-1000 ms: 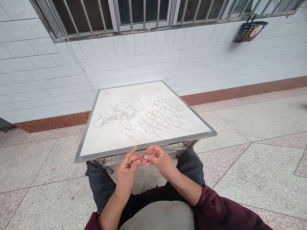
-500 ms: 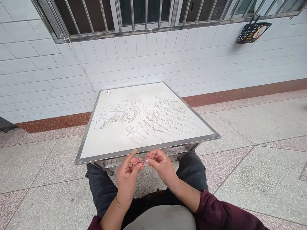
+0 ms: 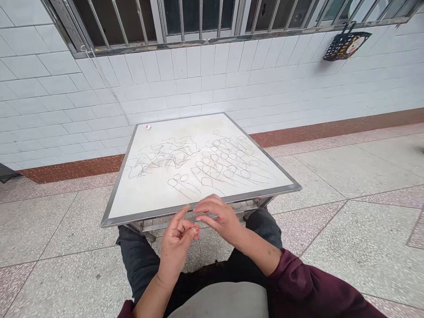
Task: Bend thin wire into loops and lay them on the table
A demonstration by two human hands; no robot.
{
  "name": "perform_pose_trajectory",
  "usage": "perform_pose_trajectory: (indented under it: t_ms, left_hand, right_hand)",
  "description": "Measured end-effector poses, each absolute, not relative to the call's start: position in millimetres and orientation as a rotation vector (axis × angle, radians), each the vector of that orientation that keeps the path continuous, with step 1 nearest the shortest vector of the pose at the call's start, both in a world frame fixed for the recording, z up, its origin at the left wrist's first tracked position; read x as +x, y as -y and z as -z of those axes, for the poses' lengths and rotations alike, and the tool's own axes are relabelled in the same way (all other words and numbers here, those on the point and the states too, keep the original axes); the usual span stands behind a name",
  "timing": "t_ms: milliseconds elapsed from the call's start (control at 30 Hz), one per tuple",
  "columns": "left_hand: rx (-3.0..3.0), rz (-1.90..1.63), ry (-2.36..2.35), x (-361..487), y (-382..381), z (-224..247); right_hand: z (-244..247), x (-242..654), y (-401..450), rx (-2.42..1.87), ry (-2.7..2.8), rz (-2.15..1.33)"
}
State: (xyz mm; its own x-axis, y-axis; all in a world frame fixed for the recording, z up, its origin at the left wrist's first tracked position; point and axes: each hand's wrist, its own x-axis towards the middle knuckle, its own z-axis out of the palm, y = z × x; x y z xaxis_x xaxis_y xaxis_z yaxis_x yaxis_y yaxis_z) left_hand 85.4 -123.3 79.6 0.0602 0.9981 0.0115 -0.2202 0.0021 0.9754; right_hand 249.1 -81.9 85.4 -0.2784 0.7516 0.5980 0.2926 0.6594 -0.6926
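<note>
My left hand (image 3: pixel 175 251) is curled, with thumb and fingertips pinched on a thin dark thread (image 3: pixel 199 251) that hangs down past my knees. My right hand (image 3: pixel 218 218) is just above it, fingers loosely curved near the left fingertips, and whether it grips the thread is hidden. Both hands are just in front of the near edge of a white metal-framed table (image 3: pixel 149 196). On the table lie many dark thread loops in rows (image 3: pixel 220 163), and to their left is a tangled mass of thread (image 3: pixel 162 154). A small white-and-red object (image 3: pixel 148 127) sits at the far corner.
My knees in dark trousers (image 3: pixel 139 260) are under the table's near edge, with its metal legs behind my hands. A white tiled wall (image 3: pixel 185 88) with a barred window (image 3: pixel 198 22) stands beyond. A black dotted bag (image 3: pixel 346 46) hangs at upper right. Terrazzo floor surrounds the table.
My right hand has moved up and to the right, away from my left fingertips, and its fingers now lie flatter. My left hand has barely moved.
</note>
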Motion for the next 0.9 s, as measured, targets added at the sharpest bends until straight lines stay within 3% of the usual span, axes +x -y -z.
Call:
perform_pose_trajectory:
  t_ms: [200, 500, 900]
  left_hand:
    - [1.091, -1.216, -0.926, 80, 128, -84]
    - [1.148, -1.140, -0.996, 73, 127, -85]
    - [1.103, -1.184, -1.027, 75, 120, -72]
  right_hand:
    - [-89, 249, 78, -0.680, 2.010, -0.495]
    - [-86, 238, 89, -0.867, 2.044, -0.436]
    - [-74, 223, 86, -1.016, 1.781, -0.715]
